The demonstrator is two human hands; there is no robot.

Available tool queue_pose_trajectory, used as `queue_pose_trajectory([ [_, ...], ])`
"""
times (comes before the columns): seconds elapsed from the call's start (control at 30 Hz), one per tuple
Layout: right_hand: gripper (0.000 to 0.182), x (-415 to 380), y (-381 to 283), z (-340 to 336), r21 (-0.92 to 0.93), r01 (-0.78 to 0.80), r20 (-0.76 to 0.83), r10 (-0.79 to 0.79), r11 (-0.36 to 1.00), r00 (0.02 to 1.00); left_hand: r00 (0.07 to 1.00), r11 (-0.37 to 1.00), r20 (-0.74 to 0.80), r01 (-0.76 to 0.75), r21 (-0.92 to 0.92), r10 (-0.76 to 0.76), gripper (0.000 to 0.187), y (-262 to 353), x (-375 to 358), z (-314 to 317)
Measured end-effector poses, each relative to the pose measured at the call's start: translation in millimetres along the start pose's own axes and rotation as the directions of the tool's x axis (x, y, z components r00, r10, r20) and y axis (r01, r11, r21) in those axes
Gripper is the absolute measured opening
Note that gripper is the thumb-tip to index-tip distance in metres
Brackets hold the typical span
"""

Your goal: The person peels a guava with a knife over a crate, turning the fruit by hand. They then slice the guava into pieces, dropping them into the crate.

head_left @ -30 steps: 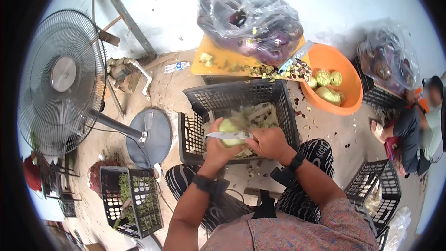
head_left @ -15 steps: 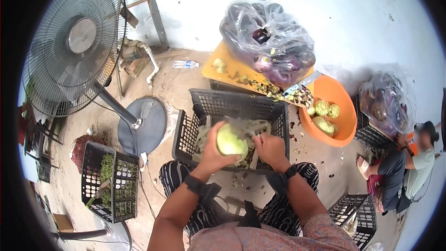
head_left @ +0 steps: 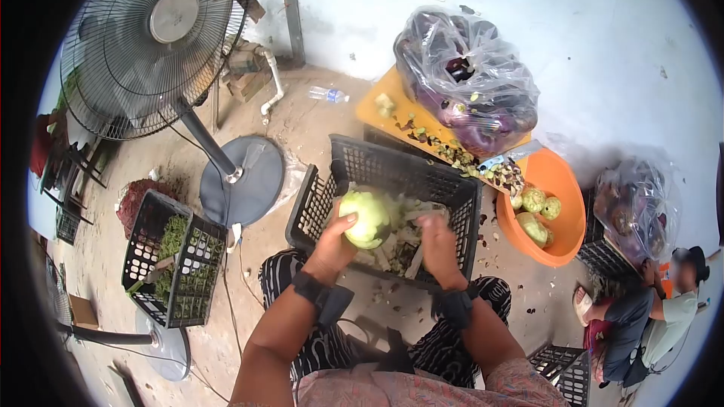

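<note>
My left hand [head_left: 332, 247] is wrapped round a peeled round eggplant [head_left: 365, 218], pale green with uneven cut facets and a darker patch on its lower right. My right hand [head_left: 440, 249] is closed just to the right of it, apart from it and smeared by motion. Whatever its fingers hold is hidden. Both hands are above a black plastic crate [head_left: 407, 166], in which pale peelings [head_left: 411, 256] lie.
Behind the crate, a yellow board [head_left: 369, 109] bears scraps, a knife [head_left: 501, 157] and a bag of purple eggplants [head_left: 471, 83]. At right stands an orange tub [head_left: 562, 245] with several peeled ones. Left are a fan [head_left: 200, 128] and another crate [head_left: 177, 256]. A person [head_left: 664, 316] sits far right.
My right hand has moved slightly right and down, away from the eggplant. The eggplant has turned in my left hand. The whole view has shifted and tilted a little.
</note>
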State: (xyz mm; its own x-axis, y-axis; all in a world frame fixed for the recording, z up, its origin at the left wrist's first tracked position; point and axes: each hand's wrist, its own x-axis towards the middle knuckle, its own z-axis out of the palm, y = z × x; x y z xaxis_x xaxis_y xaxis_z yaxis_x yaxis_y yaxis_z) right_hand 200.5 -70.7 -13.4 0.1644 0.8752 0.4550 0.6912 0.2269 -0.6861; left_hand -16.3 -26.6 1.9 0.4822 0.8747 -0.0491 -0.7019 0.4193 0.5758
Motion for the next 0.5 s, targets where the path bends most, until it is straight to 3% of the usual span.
queue_pose_trajectory([
  [0.03,0.024,-6,-4,1,-0.002,0.004,-0.014,-0.004,1.0,1.0,1.0,1.0,0.014,0.001,0.006,-0.001,0.06,-4,3,-3],
  [0.1,0.022,-15,-15,2,0.14,0.039,0.184,-0.064,0.989,0.981,0.999,1.0,0.034,0.019,-0.013,-0.019,0.059,-12,6,-3],
  [0.13,0.021,-14,-23,-6,0.125,-0.037,0.196,0.012,0.991,0.981,0.999,1.0,0.035,0.018,0.003,-0.018,0.061,-12,4,-1],
  [0.3,0.022,-1,-37,-33,-0.007,-0.042,0.068,0.042,0.999,0.997,0.996,0.996,0.05,-0.075,0.056,0.072,0.061,-7,5,11],
  [0.43,0.017,10,-65,-45,-0.089,0.077,0.129,-0.065,0.993,0.989,0.992,0.996,0.089,-0.084,-0.017,0.086,0.062,-1,-1,17],
  [0.5,0.015,16,-74,-44,-0.16,0.309,0.143,-0.288,0.938,0.947,0.989,0.989,0.119,-0.077,-0.123,0.092,0.062,-1,-1,19],
])
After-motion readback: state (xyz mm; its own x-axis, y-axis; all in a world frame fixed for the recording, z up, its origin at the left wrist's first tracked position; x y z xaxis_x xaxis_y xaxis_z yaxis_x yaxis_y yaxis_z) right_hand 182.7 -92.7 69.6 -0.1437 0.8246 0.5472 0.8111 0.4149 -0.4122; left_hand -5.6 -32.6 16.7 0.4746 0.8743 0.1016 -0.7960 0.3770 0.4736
